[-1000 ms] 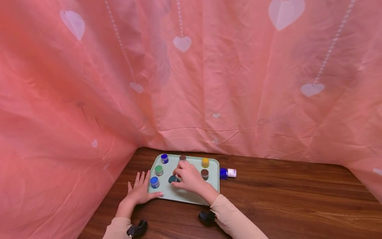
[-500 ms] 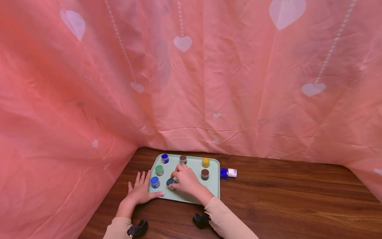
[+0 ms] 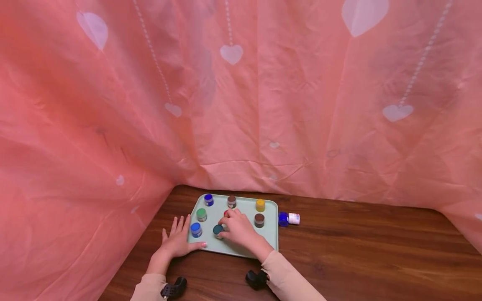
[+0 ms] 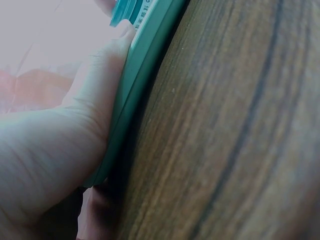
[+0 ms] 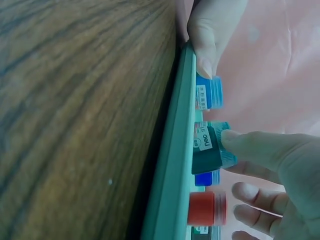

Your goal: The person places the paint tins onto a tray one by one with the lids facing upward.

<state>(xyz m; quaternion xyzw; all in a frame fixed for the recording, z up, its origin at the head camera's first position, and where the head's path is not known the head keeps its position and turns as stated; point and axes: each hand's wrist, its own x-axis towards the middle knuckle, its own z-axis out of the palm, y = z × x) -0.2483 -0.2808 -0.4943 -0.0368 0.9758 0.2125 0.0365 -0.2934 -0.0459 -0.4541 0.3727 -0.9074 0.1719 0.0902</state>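
Observation:
My right hand (image 3: pixel 241 229) pinches a dark green paint jar (image 3: pixel 217 231) by its lid, between thumb and a finger; in the right wrist view the jar looks slightly tilted at the tray surface. A red paint jar (image 5: pixel 201 209) is just beyond that hand, mostly covered by it in the head view. My left hand (image 3: pixel 176 242) lies with fingers spread at the left side of the pale green tray (image 3: pixel 269 235), its thumb over the near rim. Closest to this thumb is a blue paint jar (image 3: pixel 196 230), with a light green jar (image 3: pixel 201 215) behind it.
Along the tray's far side stand a dark blue jar (image 3: pixel 208 200), a brown jar (image 3: pixel 231 202) and a yellow jar (image 3: pixel 260 205). Another brown jar (image 3: pixel 259 220) is at the right. Outside the tray lies a blue-and-white jar (image 3: pixel 289 219) on the wooden table (image 3: pixel 369 251). Pink curtain (image 3: pixel 286 104) surrounds the table.
The right hand and the dark green jar have shifted slightly toward the tray's near edge. Part of the red jar now shows beside the fingers. The left hand has stayed in place.

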